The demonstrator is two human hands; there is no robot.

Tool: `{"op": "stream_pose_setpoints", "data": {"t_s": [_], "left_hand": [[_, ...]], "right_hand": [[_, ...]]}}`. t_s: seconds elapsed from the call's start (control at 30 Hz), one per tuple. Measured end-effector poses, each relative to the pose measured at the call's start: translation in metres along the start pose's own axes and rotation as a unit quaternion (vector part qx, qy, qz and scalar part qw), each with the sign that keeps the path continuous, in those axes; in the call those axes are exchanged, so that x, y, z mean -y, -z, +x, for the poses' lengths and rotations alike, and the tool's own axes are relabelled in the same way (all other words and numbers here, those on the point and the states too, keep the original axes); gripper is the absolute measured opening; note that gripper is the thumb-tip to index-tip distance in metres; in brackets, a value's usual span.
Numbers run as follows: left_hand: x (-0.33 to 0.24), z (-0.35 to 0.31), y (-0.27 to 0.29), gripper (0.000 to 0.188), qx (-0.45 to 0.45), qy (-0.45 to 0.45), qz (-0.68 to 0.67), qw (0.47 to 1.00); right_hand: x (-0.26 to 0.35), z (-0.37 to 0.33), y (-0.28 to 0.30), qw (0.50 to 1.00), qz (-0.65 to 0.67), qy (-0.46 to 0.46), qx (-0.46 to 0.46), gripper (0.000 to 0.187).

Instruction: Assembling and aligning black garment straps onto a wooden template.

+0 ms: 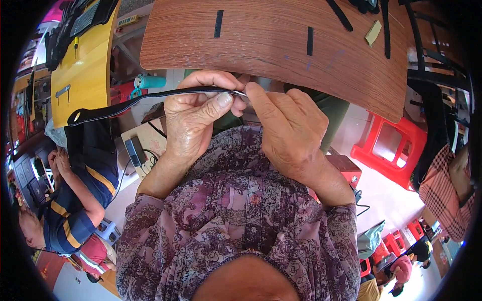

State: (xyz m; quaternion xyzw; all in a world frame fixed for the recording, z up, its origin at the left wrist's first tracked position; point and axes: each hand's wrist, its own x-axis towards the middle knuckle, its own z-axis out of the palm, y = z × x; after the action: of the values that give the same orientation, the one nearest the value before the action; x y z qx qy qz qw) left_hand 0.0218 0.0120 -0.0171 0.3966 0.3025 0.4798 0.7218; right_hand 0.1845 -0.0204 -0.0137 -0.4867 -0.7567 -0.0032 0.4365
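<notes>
Nearest my camera: a purple patterned shirt (241, 195). Beyond it I log a brown wooden table (261, 40) bearing faint blue marks (321, 59). The left hand (193, 115) pinches a black strap (150, 95) between thumb and fingers; the strap runs leftward from this grip to a slotted end. The right hand (293, 125), fingers curled, grasps a silvery sliver (240, 93), perhaps a tool tip, at the strap's right end.

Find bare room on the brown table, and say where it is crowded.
The brown table is bare between the short black strips and from the left strip to its left edge. Its upper right is crowded with long black straps and a yellowish block.
</notes>
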Motion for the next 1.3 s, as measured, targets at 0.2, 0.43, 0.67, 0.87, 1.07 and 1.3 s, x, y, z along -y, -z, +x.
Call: {"op": "stream_pose_setpoints", "data": {"t_s": [0.2, 0.43, 0.67, 0.87, 1.07, 1.3], "left_hand": [[-0.001, -0.001, -0.002, 0.02, -0.008, 0.0, 0.013, 1.0], [-0.001, -0.001, 0.0, 0.02, -0.009, 0.009, 0.009, 1.0], [0.002, -0.004, 0.002, 0.018, -0.025, -0.017, 0.048, 0.998], [0.0, -0.008, 0.006, 0.019, -0.019, -0.072, 0.153, 0.985], [-0.006, -0.012, 0.007, 0.017, -0.005, -0.113, 0.277, 0.954], [0.002, -0.009, 0.013, 0.017, -0.01, -0.133, 0.342, 0.93]], "right_hand": [[0.0, -0.003, -0.002, 1.0, -0.014, 0.014, 0.002, 0.03], [0.002, -0.001, -0.001, 0.999, -0.035, 0.022, 0.019, 0.028], [0.002, -0.002, -0.001, 0.997, -0.057, 0.034, 0.033, 0.028], [0.0, 0.0, 0.001, 0.994, -0.047, 0.073, 0.065, 0.029], [0.009, 0.01, 0.008, 0.986, -0.074, 0.076, 0.129, 0.03], [0.01, 0.015, 0.007, 0.975, -0.07, 0.056, 0.204, 0.017]]}}
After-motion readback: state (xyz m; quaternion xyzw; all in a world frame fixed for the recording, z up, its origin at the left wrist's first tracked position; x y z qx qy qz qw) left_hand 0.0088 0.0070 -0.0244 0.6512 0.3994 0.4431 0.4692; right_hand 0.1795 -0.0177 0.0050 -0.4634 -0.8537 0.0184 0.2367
